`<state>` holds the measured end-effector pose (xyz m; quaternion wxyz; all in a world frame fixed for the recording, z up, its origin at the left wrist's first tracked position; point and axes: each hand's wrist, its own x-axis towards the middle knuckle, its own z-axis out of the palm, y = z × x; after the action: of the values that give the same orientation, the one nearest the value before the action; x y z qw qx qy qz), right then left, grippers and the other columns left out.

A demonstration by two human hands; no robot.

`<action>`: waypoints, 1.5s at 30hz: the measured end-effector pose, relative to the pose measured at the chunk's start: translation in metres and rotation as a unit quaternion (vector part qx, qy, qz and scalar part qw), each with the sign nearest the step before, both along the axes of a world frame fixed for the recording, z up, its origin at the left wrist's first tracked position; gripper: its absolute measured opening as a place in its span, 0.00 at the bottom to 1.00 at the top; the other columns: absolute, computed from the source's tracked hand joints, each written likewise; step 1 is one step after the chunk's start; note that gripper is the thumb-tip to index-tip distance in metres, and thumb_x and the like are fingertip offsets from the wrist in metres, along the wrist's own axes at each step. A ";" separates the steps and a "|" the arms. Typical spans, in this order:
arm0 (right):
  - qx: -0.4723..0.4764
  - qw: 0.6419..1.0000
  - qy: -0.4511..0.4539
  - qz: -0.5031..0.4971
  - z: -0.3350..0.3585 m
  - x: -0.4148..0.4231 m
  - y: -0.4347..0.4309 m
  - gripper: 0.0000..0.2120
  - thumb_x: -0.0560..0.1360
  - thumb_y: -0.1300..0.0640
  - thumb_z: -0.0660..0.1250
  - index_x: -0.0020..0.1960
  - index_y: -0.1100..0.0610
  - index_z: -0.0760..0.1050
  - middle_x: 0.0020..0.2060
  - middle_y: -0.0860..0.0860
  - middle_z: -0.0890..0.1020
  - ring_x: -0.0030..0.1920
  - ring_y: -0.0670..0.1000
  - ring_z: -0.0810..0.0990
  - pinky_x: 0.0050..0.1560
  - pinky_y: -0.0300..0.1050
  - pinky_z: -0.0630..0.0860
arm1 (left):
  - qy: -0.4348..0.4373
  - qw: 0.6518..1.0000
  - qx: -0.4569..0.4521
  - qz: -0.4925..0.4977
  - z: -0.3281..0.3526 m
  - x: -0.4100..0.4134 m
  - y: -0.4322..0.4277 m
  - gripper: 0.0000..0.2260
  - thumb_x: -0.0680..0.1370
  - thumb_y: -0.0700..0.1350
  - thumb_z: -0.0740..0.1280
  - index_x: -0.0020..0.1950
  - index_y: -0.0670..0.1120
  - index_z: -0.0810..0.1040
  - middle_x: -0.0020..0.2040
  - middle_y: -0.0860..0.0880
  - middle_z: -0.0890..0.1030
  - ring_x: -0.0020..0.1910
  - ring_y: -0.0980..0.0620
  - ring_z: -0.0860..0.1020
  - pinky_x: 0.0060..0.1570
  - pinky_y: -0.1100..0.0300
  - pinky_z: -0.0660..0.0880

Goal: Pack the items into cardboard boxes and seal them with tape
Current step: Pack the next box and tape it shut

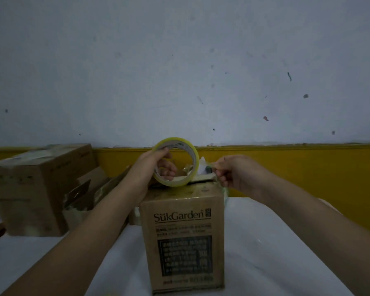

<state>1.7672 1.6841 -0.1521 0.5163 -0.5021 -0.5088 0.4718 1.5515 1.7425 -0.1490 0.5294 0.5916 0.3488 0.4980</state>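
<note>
A tall cardboard box (183,238) printed "SukGarden" stands on the white table in front of me. Above its top, my left hand (158,162) holds a roll of clear yellowish tape (193,155), with fingers hooked through the core. To the right, my right hand (226,173) pinches the loose end of the tape (205,165), which is drawn a short way off the roll. White items show at the back of the box's top, partly hidden by the roll.
A larger cardboard box (41,186) stands at the left with flattened cardboard (90,189) leaning beside it. The white table (276,242) stretches to the right. A yellow wall band (286,169) and a grey wall lie close behind.
</note>
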 end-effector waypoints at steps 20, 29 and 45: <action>0.016 0.998 -0.038 -0.053 -0.011 0.030 -0.012 0.09 0.77 0.62 0.68 0.39 0.60 0.81 0.31 0.51 0.80 0.31 0.46 0.75 0.33 0.40 0.73 | -0.114 0.993 0.014 -0.009 -0.015 -0.004 0.004 0.12 0.76 0.46 0.72 0.55 0.41 0.80 0.27 0.51 0.61 0.22 0.53 0.64 0.29 0.56 0.76; 0.008 0.997 0.001 -0.074 -0.028 0.029 -0.008 0.09 0.77 0.64 0.68 0.38 0.60 0.78 0.29 0.52 0.77 0.29 0.48 0.73 0.31 0.40 0.71 | -0.040 0.989 0.131 0.054 -0.021 0.001 -0.005 0.12 0.78 0.34 0.66 0.56 0.48 0.82 0.28 0.49 0.70 0.28 0.52 0.69 0.32 0.58 0.67; 0.084 0.988 -0.031 -0.123 -0.017 0.018 0.005 0.11 0.77 0.64 0.64 0.37 0.59 0.77 0.26 0.50 0.75 0.29 0.48 0.71 0.31 0.40 0.70 | 0.136 0.982 0.094 0.089 -0.017 -0.012 -0.002 0.19 0.84 0.54 0.57 0.58 0.42 0.81 0.45 0.49 0.87 0.51 0.47 0.83 0.54 0.48 0.78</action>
<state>1.7850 1.6894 -0.1693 0.5947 -0.5304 -0.4965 0.3442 1.5398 1.7405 -0.1664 0.3726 0.6676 0.4207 0.4883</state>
